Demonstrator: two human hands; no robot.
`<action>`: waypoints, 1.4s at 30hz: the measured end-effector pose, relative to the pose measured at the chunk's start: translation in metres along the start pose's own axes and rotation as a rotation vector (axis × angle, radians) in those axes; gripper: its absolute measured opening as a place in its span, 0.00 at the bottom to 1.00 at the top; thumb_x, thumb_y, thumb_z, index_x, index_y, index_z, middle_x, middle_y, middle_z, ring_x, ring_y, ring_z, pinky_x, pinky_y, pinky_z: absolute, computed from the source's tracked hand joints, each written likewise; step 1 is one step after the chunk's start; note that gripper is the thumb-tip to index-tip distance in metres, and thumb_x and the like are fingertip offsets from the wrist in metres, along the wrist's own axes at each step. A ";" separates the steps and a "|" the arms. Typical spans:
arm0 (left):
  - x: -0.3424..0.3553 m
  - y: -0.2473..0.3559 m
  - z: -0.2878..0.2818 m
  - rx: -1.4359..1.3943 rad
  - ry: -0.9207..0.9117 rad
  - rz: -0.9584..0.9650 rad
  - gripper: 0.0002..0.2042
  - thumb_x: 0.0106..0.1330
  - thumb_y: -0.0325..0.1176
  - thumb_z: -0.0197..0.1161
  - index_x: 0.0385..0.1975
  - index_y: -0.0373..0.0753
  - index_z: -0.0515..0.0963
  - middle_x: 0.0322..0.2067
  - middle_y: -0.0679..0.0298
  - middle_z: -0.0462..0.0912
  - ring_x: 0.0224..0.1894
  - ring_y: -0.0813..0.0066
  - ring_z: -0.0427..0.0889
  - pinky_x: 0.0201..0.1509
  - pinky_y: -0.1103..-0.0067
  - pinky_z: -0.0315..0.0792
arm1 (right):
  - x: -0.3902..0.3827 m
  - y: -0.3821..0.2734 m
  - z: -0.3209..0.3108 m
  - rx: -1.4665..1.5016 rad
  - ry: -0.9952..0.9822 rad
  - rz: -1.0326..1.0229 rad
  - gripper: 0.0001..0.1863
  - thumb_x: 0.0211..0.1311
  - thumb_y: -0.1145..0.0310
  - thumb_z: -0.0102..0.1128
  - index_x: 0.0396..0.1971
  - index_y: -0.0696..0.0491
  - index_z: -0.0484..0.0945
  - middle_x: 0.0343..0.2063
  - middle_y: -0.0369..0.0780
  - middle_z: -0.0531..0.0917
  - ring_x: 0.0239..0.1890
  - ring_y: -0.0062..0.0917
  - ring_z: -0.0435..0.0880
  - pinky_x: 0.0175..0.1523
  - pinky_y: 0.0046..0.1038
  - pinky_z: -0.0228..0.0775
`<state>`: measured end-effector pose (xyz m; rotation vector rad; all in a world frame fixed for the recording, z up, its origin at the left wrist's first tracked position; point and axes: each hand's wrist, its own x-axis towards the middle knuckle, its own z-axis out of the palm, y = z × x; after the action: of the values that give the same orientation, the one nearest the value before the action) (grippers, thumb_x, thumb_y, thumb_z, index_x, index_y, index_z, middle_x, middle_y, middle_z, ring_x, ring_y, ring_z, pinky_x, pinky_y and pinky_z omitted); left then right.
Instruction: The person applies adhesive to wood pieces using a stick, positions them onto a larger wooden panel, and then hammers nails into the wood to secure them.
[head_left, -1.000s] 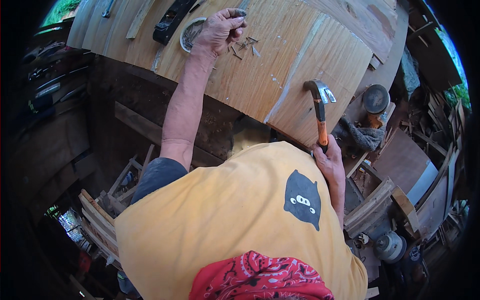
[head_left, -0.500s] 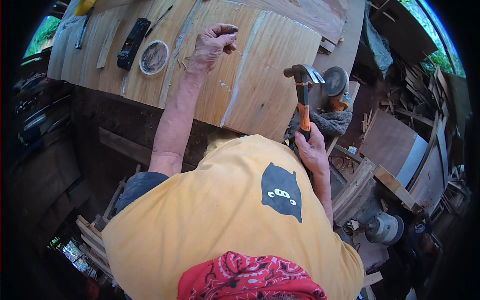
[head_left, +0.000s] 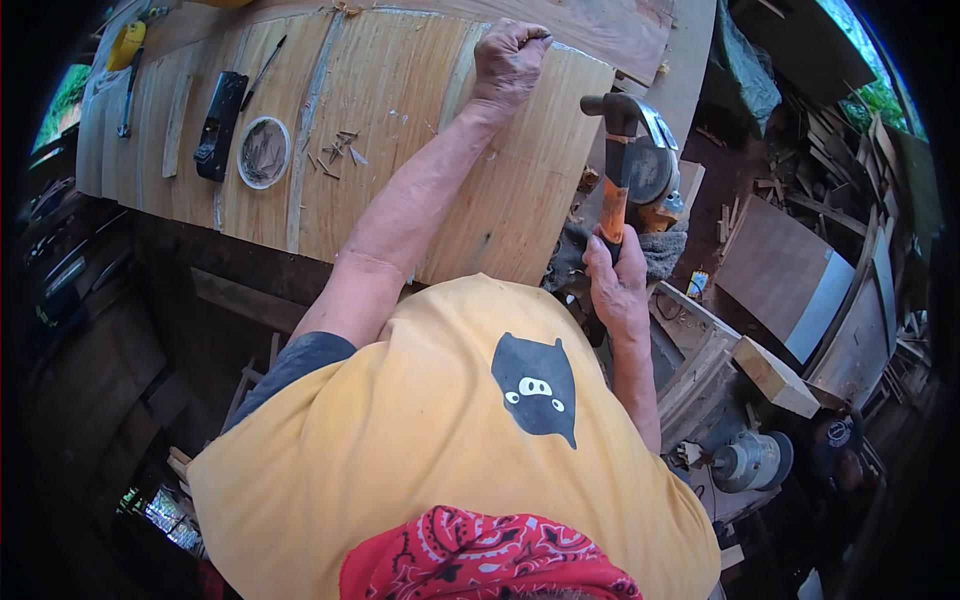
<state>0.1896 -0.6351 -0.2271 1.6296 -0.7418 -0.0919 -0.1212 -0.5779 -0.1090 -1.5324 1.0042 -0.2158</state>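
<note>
Hammer (head_left: 617, 170) beside panel edge (head_left: 520, 250) (clear)

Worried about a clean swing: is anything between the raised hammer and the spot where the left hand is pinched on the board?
Nothing visible blocks it. The hammer in the right hand is raised beside the left hand on the wooden panel; only bare wood lies between.

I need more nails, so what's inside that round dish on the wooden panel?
The round dish holds a small heap of thin dark nails; more lie loose beside it on the wooden panel. The dish's bottom under the heap is hidden.
</note>
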 end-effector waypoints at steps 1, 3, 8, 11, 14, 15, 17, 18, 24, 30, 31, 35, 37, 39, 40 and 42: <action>0.000 -0.002 0.001 0.030 0.017 0.057 0.03 0.60 0.27 0.74 0.33 0.38 0.89 0.31 0.58 0.87 0.35 0.64 0.86 0.41 0.71 0.80 | 0.011 -0.006 -0.001 0.007 -0.004 0.007 0.10 0.79 0.65 0.57 0.51 0.54 0.73 0.30 0.29 0.73 0.31 0.12 0.69 0.37 0.19 0.66; 0.001 -0.005 0.003 0.053 0.016 0.036 0.03 0.60 0.27 0.74 0.33 0.38 0.89 0.31 0.59 0.87 0.35 0.64 0.86 0.41 0.71 0.80 | 0.033 -0.017 -0.005 -0.024 -0.013 -0.033 0.10 0.80 0.64 0.57 0.51 0.54 0.73 0.30 0.29 0.72 0.31 0.12 0.69 0.37 0.19 0.66; 0.003 -0.008 0.003 0.106 -0.024 0.004 0.04 0.61 0.30 0.74 0.33 0.38 0.89 0.31 0.59 0.86 0.35 0.63 0.86 0.42 0.70 0.79 | 0.075 -0.042 -0.015 -0.169 -0.023 -0.129 0.13 0.78 0.63 0.59 0.49 0.57 0.73 0.27 0.37 0.77 0.30 0.20 0.73 0.39 0.29 0.71; 0.003 -0.013 0.002 0.193 -0.055 0.064 0.05 0.62 0.32 0.73 0.32 0.38 0.88 0.31 0.58 0.86 0.38 0.62 0.85 0.44 0.68 0.78 | 0.086 -0.051 -0.015 -0.222 -0.014 -0.209 0.14 0.79 0.61 0.58 0.49 0.57 0.73 0.25 0.39 0.76 0.28 0.23 0.73 0.38 0.31 0.71; 0.003 -0.018 0.004 0.190 -0.043 0.074 0.03 0.59 0.29 0.74 0.31 0.39 0.87 0.32 0.56 0.86 0.39 0.59 0.85 0.45 0.66 0.77 | 0.091 -0.058 -0.013 -0.266 -0.012 -0.215 0.14 0.79 0.60 0.59 0.47 0.57 0.72 0.25 0.41 0.76 0.28 0.25 0.74 0.38 0.33 0.72; 0.003 -0.020 0.005 0.192 -0.050 0.077 0.03 0.59 0.29 0.73 0.31 0.39 0.87 0.32 0.56 0.86 0.39 0.59 0.85 0.45 0.66 0.77 | 0.091 -0.060 -0.012 -0.290 -0.008 -0.213 0.14 0.79 0.60 0.59 0.47 0.57 0.72 0.25 0.41 0.76 0.28 0.27 0.75 0.38 0.33 0.72; 0.002 -0.023 0.008 0.191 -0.052 0.085 0.03 0.59 0.29 0.73 0.30 0.39 0.87 0.31 0.56 0.86 0.38 0.58 0.85 0.45 0.66 0.77 | 0.092 -0.063 -0.011 -0.317 0.001 -0.227 0.14 0.79 0.59 0.58 0.46 0.57 0.72 0.25 0.44 0.77 0.28 0.33 0.78 0.38 0.36 0.73; 0.001 -0.024 0.009 0.188 -0.046 0.093 0.03 0.59 0.28 0.72 0.30 0.39 0.87 0.31 0.56 0.85 0.38 0.58 0.85 0.45 0.65 0.77 | 0.093 -0.064 -0.011 -0.336 0.011 -0.255 0.14 0.79 0.59 0.58 0.46 0.56 0.72 0.26 0.46 0.78 0.28 0.36 0.79 0.39 0.37 0.73; 0.002 -0.027 0.007 0.250 -0.026 0.254 0.02 0.57 0.27 0.71 0.28 0.40 0.85 0.29 0.56 0.84 0.36 0.55 0.83 0.44 0.63 0.74 | 0.098 -0.065 -0.005 -0.418 0.027 -0.223 0.15 0.80 0.57 0.55 0.46 0.55 0.70 0.29 0.52 0.82 0.35 0.54 0.84 0.42 0.46 0.74; 0.001 -0.023 0.009 0.241 -0.035 0.193 0.02 0.56 0.26 0.70 0.26 0.41 0.84 0.27 0.57 0.82 0.35 0.54 0.81 0.42 0.63 0.73 | 0.099 -0.067 0.001 -0.461 -0.006 -0.146 0.16 0.80 0.55 0.53 0.47 0.54 0.69 0.29 0.53 0.83 0.39 0.56 0.85 0.43 0.51 0.74; 0.001 -0.022 0.009 0.198 -0.016 0.195 0.02 0.57 0.26 0.69 0.25 0.41 0.83 0.27 0.57 0.81 0.34 0.54 0.81 0.42 0.63 0.73 | 0.098 -0.068 0.002 -0.463 0.013 -0.168 0.15 0.80 0.55 0.53 0.46 0.54 0.70 0.29 0.53 0.83 0.39 0.56 0.86 0.42 0.51 0.74; 0.002 -0.020 0.009 0.315 0.025 0.296 0.02 0.57 0.26 0.70 0.25 0.41 0.84 0.27 0.57 0.82 0.35 0.54 0.81 0.42 0.64 0.74 | 0.098 -0.074 0.003 -0.586 0.030 -0.126 0.16 0.80 0.54 0.52 0.46 0.54 0.69 0.30 0.53 0.84 0.38 0.56 0.86 0.43 0.51 0.75; 0.002 -0.019 0.009 0.319 -0.006 0.225 0.02 0.57 0.26 0.70 0.26 0.41 0.84 0.28 0.58 0.83 0.36 0.55 0.82 0.43 0.64 0.74 | 0.099 -0.077 0.004 -0.680 0.010 -0.106 0.17 0.80 0.54 0.51 0.45 0.54 0.69 0.30 0.53 0.84 0.37 0.57 0.86 0.43 0.51 0.75; 0.001 -0.019 0.008 0.281 -0.023 0.180 0.02 0.57 0.26 0.70 0.26 0.41 0.84 0.29 0.58 0.83 0.36 0.55 0.83 0.44 0.64 0.75 | 0.099 -0.078 0.004 -0.603 0.009 -0.106 0.18 0.80 0.53 0.51 0.45 0.55 0.68 0.30 0.54 0.84 0.37 0.57 0.85 0.43 0.52 0.75; 0.001 -0.019 0.008 0.241 -0.032 0.165 0.02 0.57 0.26 0.70 0.27 0.41 0.84 0.29 0.57 0.84 0.37 0.55 0.83 0.44 0.65 0.75 | 0.099 -0.078 0.005 -0.566 0.032 -0.113 0.18 0.80 0.52 0.50 0.45 0.55 0.68 0.30 0.54 0.84 0.37 0.57 0.85 0.43 0.53 0.75; -0.001 -0.021 0.008 0.220 -0.024 0.192 0.02 0.58 0.25 0.69 0.27 0.41 0.85 0.29 0.58 0.83 0.36 0.56 0.83 0.44 0.65 0.75 | 0.099 -0.076 0.006 -0.582 0.038 -0.118 0.18 0.80 0.53 0.50 0.45 0.55 0.68 0.30 0.54 0.83 0.38 0.57 0.85 0.43 0.53 0.75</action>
<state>0.1940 -0.6411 -0.2484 1.7575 -0.9497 0.1121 -0.0223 -0.6496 -0.0831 -2.1241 1.0610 -0.0310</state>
